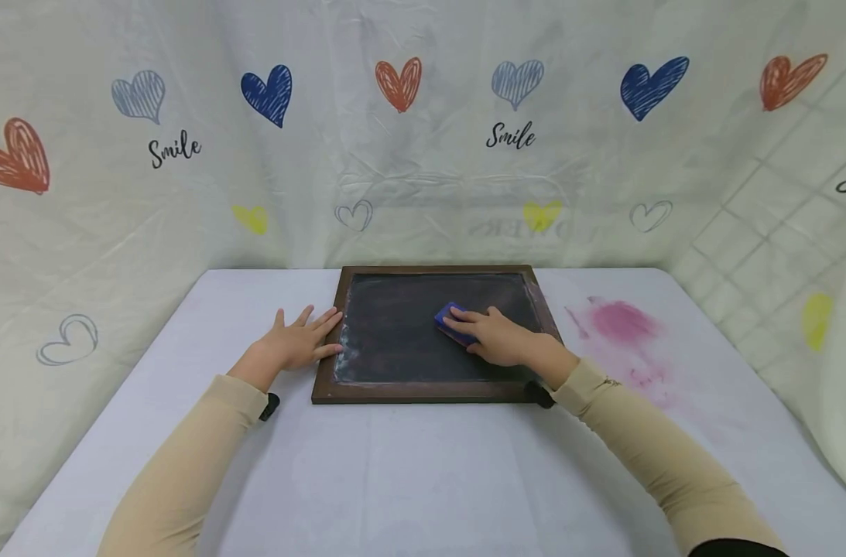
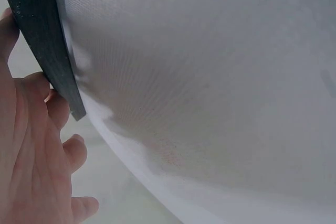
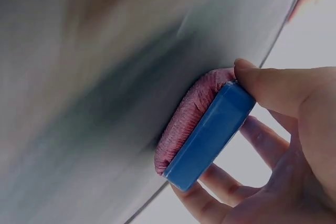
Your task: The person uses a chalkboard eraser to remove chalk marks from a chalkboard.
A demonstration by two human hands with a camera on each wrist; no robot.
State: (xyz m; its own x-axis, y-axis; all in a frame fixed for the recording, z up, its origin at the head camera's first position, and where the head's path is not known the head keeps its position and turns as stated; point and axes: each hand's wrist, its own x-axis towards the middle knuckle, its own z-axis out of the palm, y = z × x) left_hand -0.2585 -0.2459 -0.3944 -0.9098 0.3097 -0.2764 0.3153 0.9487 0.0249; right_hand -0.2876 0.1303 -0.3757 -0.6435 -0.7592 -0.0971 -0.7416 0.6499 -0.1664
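A chalkboard in a brown wooden frame lies on the white-covered table. My right hand grips a blue chalkboard eraser right of the board's middle. In the right wrist view, the thumb and fingers hold the eraser's blue back, and its pinkish fabric pad faces the dark board. My left hand has its fingers spread, with fingertips on the frame's left side. In the left wrist view, some fingers of the left hand touch the frame's edge.
A pink smudge marks the tablecloth right of the board. Whitish chalk traces run along the board's left side. Behind the table hangs a pale curtain printed with hearts and "Smile". Tan sleeves cover both forearms.
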